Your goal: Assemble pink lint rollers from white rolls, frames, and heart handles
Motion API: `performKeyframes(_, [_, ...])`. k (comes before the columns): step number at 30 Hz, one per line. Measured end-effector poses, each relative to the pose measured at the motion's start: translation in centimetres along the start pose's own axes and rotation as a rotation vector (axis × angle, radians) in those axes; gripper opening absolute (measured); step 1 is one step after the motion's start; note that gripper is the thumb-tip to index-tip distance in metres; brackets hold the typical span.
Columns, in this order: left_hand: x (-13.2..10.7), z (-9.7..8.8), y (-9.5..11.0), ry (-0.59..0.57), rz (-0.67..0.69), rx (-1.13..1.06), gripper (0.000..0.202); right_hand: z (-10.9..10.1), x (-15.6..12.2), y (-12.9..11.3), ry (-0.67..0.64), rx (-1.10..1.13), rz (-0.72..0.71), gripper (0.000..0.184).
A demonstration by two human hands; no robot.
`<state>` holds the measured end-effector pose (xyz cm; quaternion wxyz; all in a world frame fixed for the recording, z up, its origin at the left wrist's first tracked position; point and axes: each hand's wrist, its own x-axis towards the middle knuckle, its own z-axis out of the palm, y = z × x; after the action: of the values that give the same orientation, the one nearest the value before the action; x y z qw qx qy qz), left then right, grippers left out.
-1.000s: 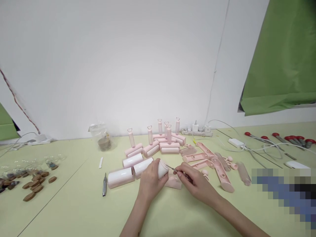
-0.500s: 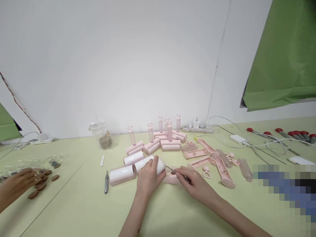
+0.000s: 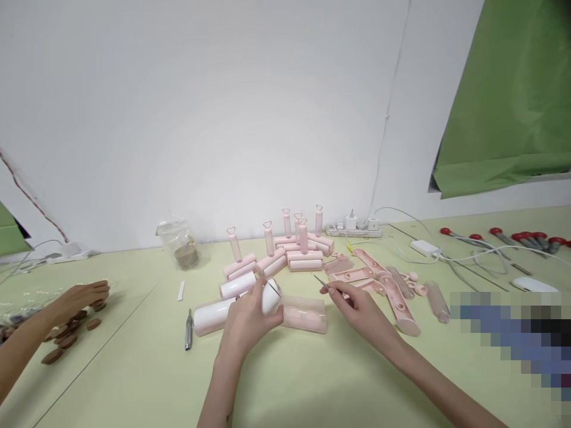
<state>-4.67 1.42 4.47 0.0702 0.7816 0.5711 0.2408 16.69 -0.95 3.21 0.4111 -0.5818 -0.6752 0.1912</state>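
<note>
My left hand [image 3: 250, 312] is closed around a white roll [image 3: 270, 299], its end turned toward the right. Apart from it, my right hand [image 3: 357, 306] grips a slim pointed metal tool [image 3: 320, 281], tip pointing up and left; the tool's exact kind cannot be made out. Between my hands on the table lies a translucent pink case [image 3: 307, 315]. Two more white rolls lie beside my left hand, a rear roll [image 3: 238, 285] and a front roll [image 3: 212, 317]. Further left is a silver pen-shaped tool [image 3: 188, 330].
Behind stand pink rollers with heart-shaped handles [image 3: 268, 239]. Loose pink shells [image 3: 397, 303] lie to the right, near cables and a power strip [image 3: 352, 232]. Red-ended tools [image 3: 535, 239] are far right. At left another person's hand [image 3: 84, 297] is among brown discs [image 3: 66, 340].
My right hand has drawn the metal tool away from the roll's end. My left hand has turned the roll and shifted left, exposing the translucent case. The other person's hand moved right.
</note>
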Motion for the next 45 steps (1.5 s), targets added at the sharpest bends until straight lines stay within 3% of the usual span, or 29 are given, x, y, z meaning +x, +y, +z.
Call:
performKeyframes(3, [0.3,0.8,0.5,0.056,0.047,-0.295,0.046,0.0,0.3,0.4,0.045,0.052,0.021,0.029])
performKeyframes(6, [1.0,2.4,1.2,0.065,0.213,-0.545,0.044,0.1,0.6,0.8,0.071,0.111,0.007,0.031])
performKeyframes(9, [1.5,3.7,1.7,-0.035,0.408,-0.377,0.043,0.0,0.9,1.1,0.103,0.187,-0.007,0.032])
performKeyframes(12, [1.2,4.5,1.8,-0.159,0.494,-0.133,0.053,-0.3,0.9,1.1,0.115,0.243,0.006,0.033])
performKeyframes(15, [0.5,4.9,1.9,-0.207,0.463,-0.090,0.069,-0.4,0.8,1.0,0.111,0.247,-0.002,0.032])
performKeyframes(20, [0.1,5.4,2.0,-0.170,0.468,-0.079,0.043,-0.1,0.9,1.0,0.099,0.223,-0.035,0.032])
performKeyframes(25, [0.1,4.7,2.1,-0.074,0.559,-0.116,0.045,0.0,1.0,1.2,0.082,0.254,-0.045,0.030])
performKeyframes(30, [-0.6,4.3,2.3,-0.115,0.483,-0.019,0.051,0.2,0.8,1.1,0.071,0.215,-0.055,0.031])
performKeyframes(34, [-1.2,5.3,2.3,-0.137,0.426,-0.042,0.062,0.4,0.9,2.0,0.070,0.162,-0.066,0.034])
performKeyframes(37, [-1.8,6.6,0.9,-0.112,0.384,-0.003,0.055,0.3,2.1,2.7,0.100,0.039,-0.098,0.034])
performKeyframes(40, [-3.0,7.6,-2.1,-0.035,0.338,0.068,0.063,0.0,4.9,2.5,0.138,-0.161,-0.069,0.032])
performKeyframes(45, [-4.6,6.9,-7.5,0.140,0.179,0.224,0.049,0.5,11.1,2.0,0.188,-0.312,0.071,0.042])
